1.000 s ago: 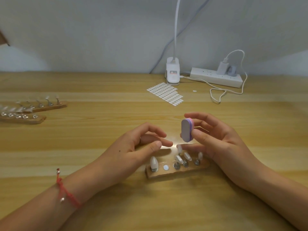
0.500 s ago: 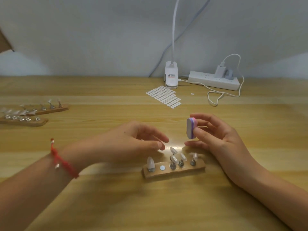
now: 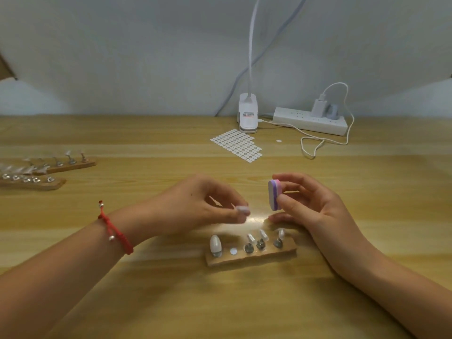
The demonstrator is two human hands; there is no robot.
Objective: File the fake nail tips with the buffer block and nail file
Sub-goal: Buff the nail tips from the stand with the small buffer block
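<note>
My right hand (image 3: pixel 315 206) grips a small buffer block (image 3: pixel 274 195), purple, pink and white, held upright between thumb and fingers. My left hand (image 3: pixel 195 206) pinches a pale fake nail tip (image 3: pixel 242 210) between thumb and fingertips, just left of the block and apart from it. Below both hands a wooden holder strip (image 3: pixel 252 256) lies on the table. It carries one large white nail tip (image 3: pixel 215 243) at its left end, a bare white adhesive dot (image 3: pixel 233 251) beside it, and three smaller tips on metal stands to the right.
Two more wooden strips (image 3: pixel 46 173) with clear tips lie at the far left. A sheet of white adhesive dots (image 3: pixel 237 144), a clip lamp base (image 3: pixel 248 116) and a power strip (image 3: pixel 310 121) with a looped white cable sit near the wall.
My left hand has lifted a nail tip off the holder, leaving a bare adhesive dot. The right hand with the buffer block has risen slightly.
</note>
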